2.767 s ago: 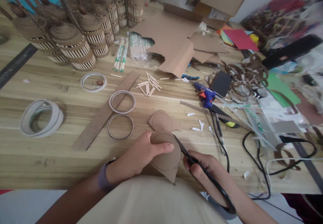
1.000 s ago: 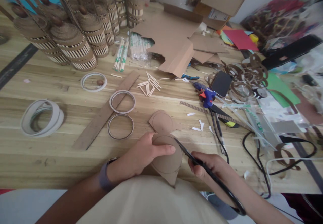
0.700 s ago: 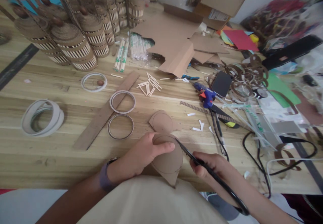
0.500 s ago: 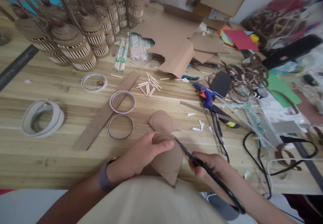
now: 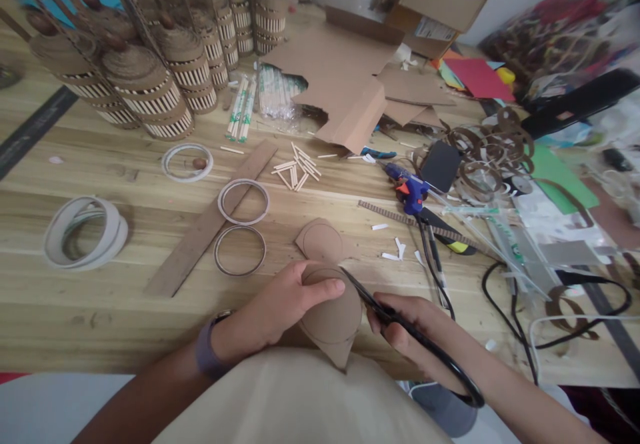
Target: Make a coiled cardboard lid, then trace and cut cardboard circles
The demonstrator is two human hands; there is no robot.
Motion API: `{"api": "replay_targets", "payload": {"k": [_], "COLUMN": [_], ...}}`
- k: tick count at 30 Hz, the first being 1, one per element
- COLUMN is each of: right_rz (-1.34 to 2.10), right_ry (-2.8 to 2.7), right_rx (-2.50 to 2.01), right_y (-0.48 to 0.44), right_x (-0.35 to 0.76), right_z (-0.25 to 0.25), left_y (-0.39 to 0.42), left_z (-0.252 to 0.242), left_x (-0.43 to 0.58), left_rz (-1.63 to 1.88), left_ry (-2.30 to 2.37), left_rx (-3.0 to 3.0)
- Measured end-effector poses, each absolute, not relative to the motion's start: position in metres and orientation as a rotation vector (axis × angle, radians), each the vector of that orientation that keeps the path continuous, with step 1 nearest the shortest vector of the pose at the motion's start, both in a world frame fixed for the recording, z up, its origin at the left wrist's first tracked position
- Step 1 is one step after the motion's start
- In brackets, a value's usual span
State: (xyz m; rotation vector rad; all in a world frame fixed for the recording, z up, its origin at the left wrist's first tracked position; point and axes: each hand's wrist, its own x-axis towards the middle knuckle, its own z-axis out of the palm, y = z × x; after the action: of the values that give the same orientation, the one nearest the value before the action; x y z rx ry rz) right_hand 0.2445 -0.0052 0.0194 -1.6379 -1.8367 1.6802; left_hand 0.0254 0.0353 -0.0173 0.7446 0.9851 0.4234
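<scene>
My left hand (image 5: 295,301) grips a brown cardboard piece (image 5: 333,317) by its left side, thumb flat on top. A round pencil line is drawn on that piece, and its lower end tapers to a point. In my right hand (image 5: 415,331) is a pair of black-handled scissors (image 5: 440,357), closed around by the fingers. Their blades reach the upper right edge of the cardboard, close to the drawn line. Just beyond lies another cardboard scrap (image 5: 323,241) with a circle drawn on it.
Cardboard rings (image 5: 240,251) and a cardboard strip (image 5: 185,251) lie to the left. Short sticks (image 5: 297,167) are heaped mid-table. A blue glue gun (image 5: 413,191) with its cord rests to the right. Lantern-like models (image 5: 150,91) stand at the back left.
The scissors and my right hand have shifted slightly left, and the blade tips sit further along the cardboard's top edge. My left hand keeps its hold with little movement.
</scene>
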Motion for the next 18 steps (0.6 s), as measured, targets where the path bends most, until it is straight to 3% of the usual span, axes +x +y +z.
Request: {"api": "replay_targets", "payload": {"k": [18], "right_rz": [1.688], "right_ry": [-1.834], "right_rx": [-1.636], "right_y": [-0.0052], "right_x": [0.2451], "right_z": [0.0208], "left_y": [0.0337], "left_z": [-0.0188], "left_x": [0.0255], "left_rz": [0.422], "left_ry": [0.957], "left_rx": [0.726]}}
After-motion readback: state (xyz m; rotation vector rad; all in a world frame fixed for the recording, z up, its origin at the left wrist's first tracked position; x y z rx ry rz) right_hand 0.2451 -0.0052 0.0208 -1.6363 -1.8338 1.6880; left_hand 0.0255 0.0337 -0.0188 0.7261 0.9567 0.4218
